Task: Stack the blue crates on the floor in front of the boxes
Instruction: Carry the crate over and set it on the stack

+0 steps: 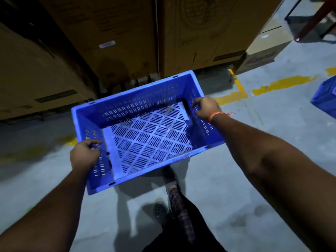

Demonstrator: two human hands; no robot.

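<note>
An empty blue slotted crate hangs above the grey floor, carried in the air in front of tall cardboard boxes. My left hand grips the crate's near-left short wall, fingers curled over its rim. My right hand grips the opposite short wall at the right, fingers hooked over the rim. A second blue crate stands on the floor at the right edge, only partly in view.
Yellow painted lines mark the concrete floor to the right. A smaller carton sits beside the big boxes. Dark red furniture legs stand at the top right. My feet and legs are below the crate.
</note>
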